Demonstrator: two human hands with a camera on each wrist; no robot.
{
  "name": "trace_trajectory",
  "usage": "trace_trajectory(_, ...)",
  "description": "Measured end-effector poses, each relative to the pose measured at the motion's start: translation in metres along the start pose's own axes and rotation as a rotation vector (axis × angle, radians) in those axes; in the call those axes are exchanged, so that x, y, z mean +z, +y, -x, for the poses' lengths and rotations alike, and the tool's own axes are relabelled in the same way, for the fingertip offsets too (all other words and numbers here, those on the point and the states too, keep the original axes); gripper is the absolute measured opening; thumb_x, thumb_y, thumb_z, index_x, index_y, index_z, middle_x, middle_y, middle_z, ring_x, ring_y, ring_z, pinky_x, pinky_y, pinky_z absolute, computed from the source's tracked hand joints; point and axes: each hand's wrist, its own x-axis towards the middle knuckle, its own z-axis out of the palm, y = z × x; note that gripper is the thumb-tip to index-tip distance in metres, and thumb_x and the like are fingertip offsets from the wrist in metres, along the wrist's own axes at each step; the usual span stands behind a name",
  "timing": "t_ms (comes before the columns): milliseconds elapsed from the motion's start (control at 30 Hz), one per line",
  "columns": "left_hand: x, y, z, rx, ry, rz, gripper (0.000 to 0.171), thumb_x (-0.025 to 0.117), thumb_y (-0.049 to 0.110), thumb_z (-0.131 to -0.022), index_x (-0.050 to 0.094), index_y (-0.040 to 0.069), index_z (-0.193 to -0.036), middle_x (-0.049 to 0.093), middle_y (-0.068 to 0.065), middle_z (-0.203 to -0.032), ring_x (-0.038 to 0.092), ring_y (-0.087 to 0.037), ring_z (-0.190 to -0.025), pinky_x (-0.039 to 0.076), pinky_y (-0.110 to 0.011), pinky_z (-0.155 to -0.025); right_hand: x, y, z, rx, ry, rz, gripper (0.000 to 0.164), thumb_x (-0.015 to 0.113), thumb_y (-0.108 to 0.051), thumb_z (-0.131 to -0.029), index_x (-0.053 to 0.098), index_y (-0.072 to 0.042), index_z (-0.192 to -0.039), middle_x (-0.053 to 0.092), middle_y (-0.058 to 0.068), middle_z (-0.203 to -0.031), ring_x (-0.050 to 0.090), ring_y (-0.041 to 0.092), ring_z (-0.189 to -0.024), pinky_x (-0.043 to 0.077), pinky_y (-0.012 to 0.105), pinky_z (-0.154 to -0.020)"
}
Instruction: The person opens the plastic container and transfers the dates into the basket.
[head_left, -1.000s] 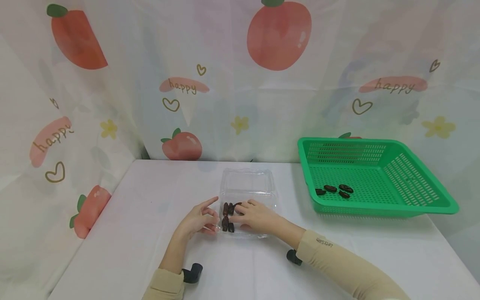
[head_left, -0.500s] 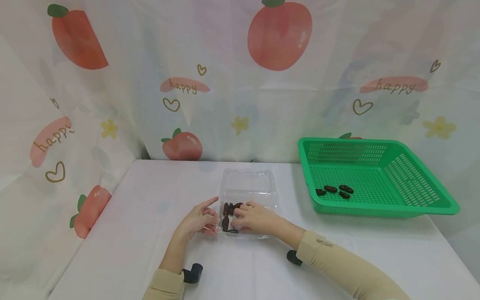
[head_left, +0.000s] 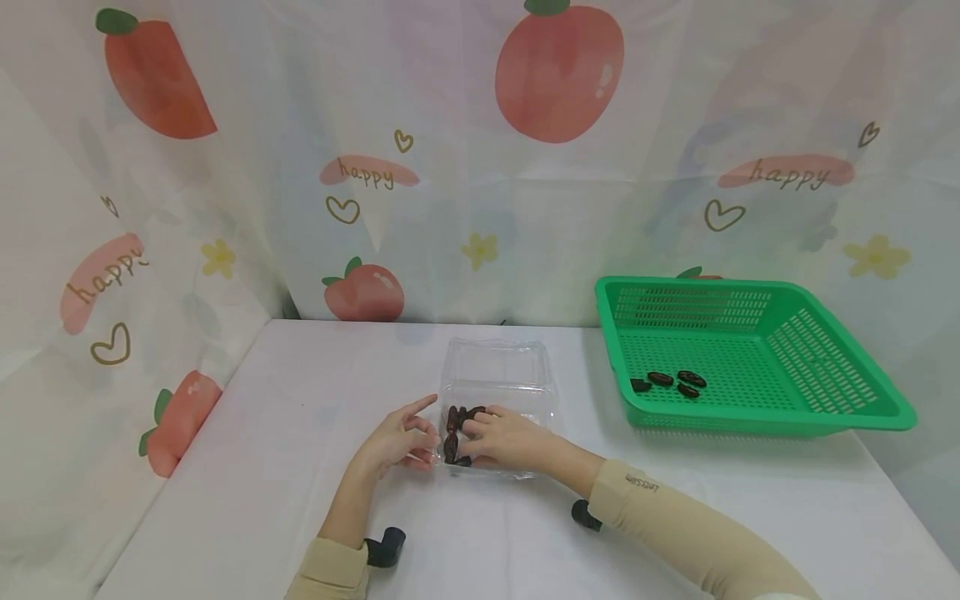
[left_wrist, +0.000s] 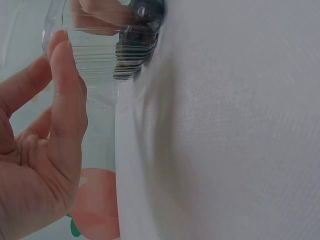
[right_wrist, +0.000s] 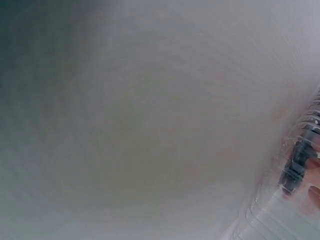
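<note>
Plainly, the green perforated basket (head_left: 750, 420) stands right of the clear clamshell box (head_left: 498, 384). The left hand (head_left: 397, 438), fingers loosely bent, touches the box's left wall; the right hand (head_left: 517, 439) reaches inside, its grip hidden. Dates (head_left: 451, 448) lie along that wall; nudging them gently seems wisest.

Head cam: worn on my head, faces forward and down; farthest and widest, white tabletop (head_left: 322, 367) back to fruit-print backdrop (head_left: 450, 200).
Left wrist cam: close in, low, rolled sideways; looks along the tabletop past my left hand (left_wrist: 45, 150).
Right wrist cam: very near, mostly blurred white surface; clear clamshell (right_wrist: 272, 212) at right edge.
Clamshell overlap: all three views.
Left hand overlap: head, left wrist.
</note>
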Motion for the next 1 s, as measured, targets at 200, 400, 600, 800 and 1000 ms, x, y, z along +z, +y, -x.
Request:
trace_trajectory(200,0.0002,0.0002,0.0003,0.004,-0.009,0.003,0.07,0.059,-0.003,-0.08,0.033,0.014,-0.142,0.056,-0.006,-0.083,0.058,-0.015,-0.054,0.056,-0.031,-0.053,0.002,-0.0002,0.0004,0.034,-0.004,-0.018,0.023,0.063,-0.036,-0.083,0.063,-0.031,-0.105,0.054,-0.006,-0.1,0.05,0.012,-0.092,0.045,0.029,-0.084)
trace_trajectory(400,0.0007,0.0012,0.0012,0.002,-0.007,0.005,0.07,0.059,-0.003,-0.08,0.032,0.014,-0.143,0.055,-0.006,-0.083,0.058,-0.015,-0.054,0.056,-0.032,-0.053,0.005,0.0001,0.001,0.061,-0.004,-0.009,0.022,0.061,-0.036,-0.084,0.061,-0.029,-0.105,0.053,-0.006,-0.101,0.051,0.012,-0.092,0.045,0.029,-0.085)
trace_trajectory(600,0.0004,0.0008,0.001,-0.006,-0.002,0.008,0.071,0.058,-0.004,-0.079,0.032,0.015,-0.143,0.055,-0.006,-0.083,0.058,-0.015,-0.053,0.056,-0.032,-0.053,0.0043,-0.0001,0.0004,0.059,0.002,-0.018,0.023,0.062,-0.037,-0.083,0.061,-0.029,-0.105,0.053,-0.007,-0.1,0.051,0.012,-0.092,0.045,0.029,-0.085)
trace_trajectory(800,0.0002,0.0004,-0.0001,-0.005,0.0,0.003,0.071,0.058,-0.004,-0.079,0.032,0.015,-0.143,0.055,-0.006,-0.084,0.058,-0.015,-0.054,0.056,-0.032,-0.053,0.0029,0.0,-0.0003,0.05,0.01,-0.009,0.02,0.062,-0.036,-0.083,0.062,-0.029,-0.101,0.053,-0.006,-0.099,0.051,0.012,-0.092,0.044,0.029,-0.085)
trace_trajectory(1000,0.0004,0.0006,0.0001,-0.007,0.003,-0.001,0.07,0.058,-0.004,-0.079,0.034,0.015,-0.142,0.056,-0.006,-0.083,0.058,-0.015,-0.054,0.056,-0.032,-0.053,0.0006,0.0013,-0.0001,0.06,-0.023,-0.028,0.019,0.06,-0.034,-0.086,0.063,-0.028,-0.103,0.053,-0.006,-0.1,0.051,0.013,-0.094,0.044,0.03,-0.087)
